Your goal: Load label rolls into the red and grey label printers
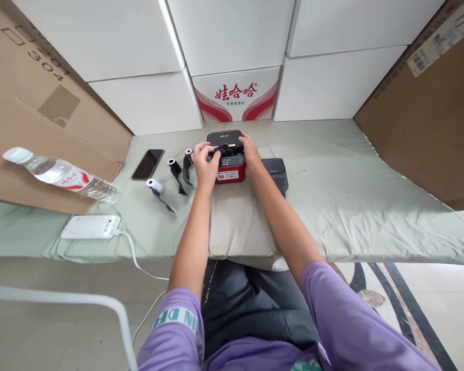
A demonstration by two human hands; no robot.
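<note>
- White cartons (pixel 232 36) and brown cardboard stand at the far side of a bed (pixel 351 196) covered with a pale green sheet.
- At the middle, on a grey pillow (pixel 237 232), sits a small red and black label printer (pixel 229 164) with its lid raised.
- Left hand (pixel 205 166) rests on the left edge of the printer, and its fingertips pinch a dark strip of tape (pixel 225 149) over the open bay.
- Right hand (pixel 250 149) lies on the right edge of the printer; its fingers curl on the same tape, so both grips are narrow and holding it.
- Left of the printer lie three small rolls (pixel 175 166) with loose dark tails, then a black phone (pixel 148 164).
- Further left a water bottle (pixel 62 175) lies on its side, and near it a white power strip (pixel 90 226).
- Just right of the printer lies a dark flat cover (pixel 276 172).
- To do this step well, I judge the tape should stay flat and straight across the bay, while one hand steadies the body of the printer.
</note>
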